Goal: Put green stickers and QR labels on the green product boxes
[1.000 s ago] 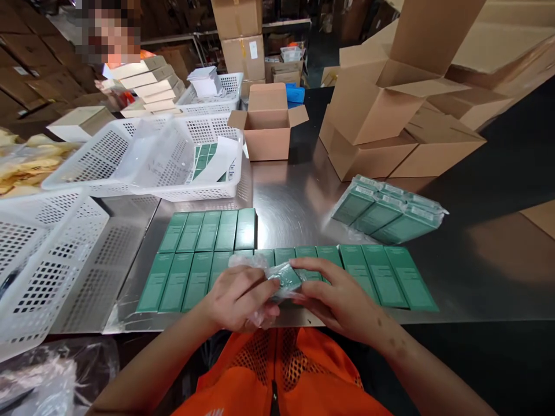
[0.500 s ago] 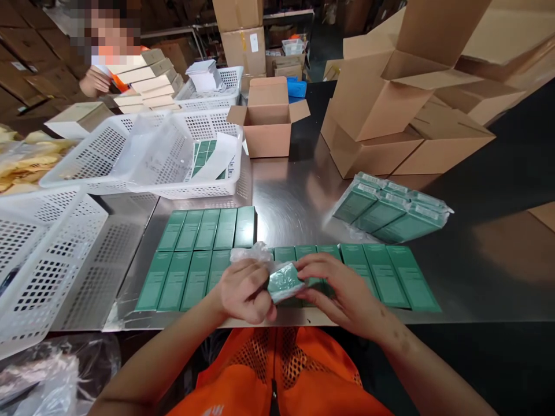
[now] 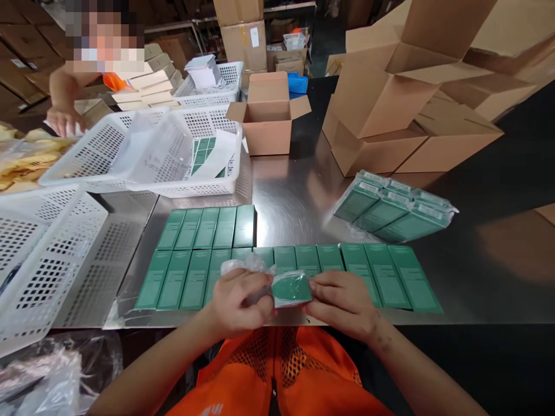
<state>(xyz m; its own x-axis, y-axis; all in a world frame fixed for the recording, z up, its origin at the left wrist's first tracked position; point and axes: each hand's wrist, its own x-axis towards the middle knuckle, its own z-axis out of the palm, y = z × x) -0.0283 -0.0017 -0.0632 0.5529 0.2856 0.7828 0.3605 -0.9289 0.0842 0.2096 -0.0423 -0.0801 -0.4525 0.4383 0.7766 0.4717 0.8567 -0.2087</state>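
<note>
Between my two hands, close to the table's front edge, is a small green box (image 3: 292,289) in clear plastic wrap. My left hand (image 3: 238,303) is closed round its left end, with loose plastic (image 3: 248,263) bunched above the fingers. At the right end, the thumb and fingers of my right hand (image 3: 342,305) pinch the box. Behind and beside the hands lie several flat green boxes (image 3: 171,280) in a front row, partly hidden by my hands. A shorter second row (image 3: 203,228) lies behind them at the left.
A plastic-wrapped pack of green boxes (image 3: 390,211) rests at the right. Open cardboard boxes (image 3: 269,133) stand behind it and at the back centre. White baskets (image 3: 186,188) line the left; one holds green-printed sheets. A co-worker's hand (image 3: 65,120) is at the far left.
My right fingers have closed in on the right end of the wrapped box, which now sits more level and slightly right. The co-worker's hand has moved left and down.
</note>
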